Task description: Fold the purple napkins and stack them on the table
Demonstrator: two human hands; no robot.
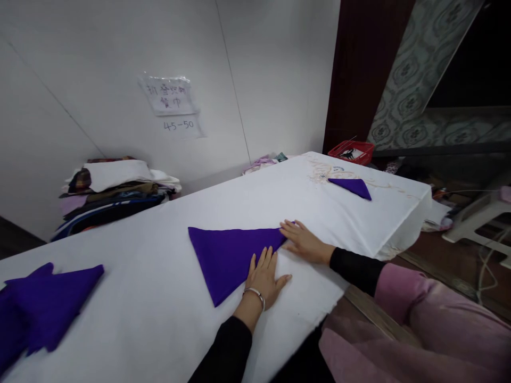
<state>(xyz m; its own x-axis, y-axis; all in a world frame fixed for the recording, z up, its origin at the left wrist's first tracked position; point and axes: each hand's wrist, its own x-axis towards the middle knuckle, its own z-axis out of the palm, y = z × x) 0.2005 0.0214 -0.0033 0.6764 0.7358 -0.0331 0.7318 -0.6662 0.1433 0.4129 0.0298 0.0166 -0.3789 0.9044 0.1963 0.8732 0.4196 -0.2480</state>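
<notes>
A purple cloth napkin [225,255], folded into a triangle, lies flat on the white tablecloth [147,314] in front of me. My left hand [264,279], with a silver bracelet at the wrist, rests flat on the napkin's near edge, fingers stretched out and thumb apart. Over the napkin's right-hand point lies my right hand [303,242], its fingers extended and covering most of that tip. Neither hand grips the fabric.
At the far right sits a smaller folded purple napkin [353,187]. Loose purple cloths [56,298] lie at the left. Behind the table are stacked clothes [120,186], a red basket [361,154] and a wall with paper signs [171,98]. A white stool [479,218] stands right.
</notes>
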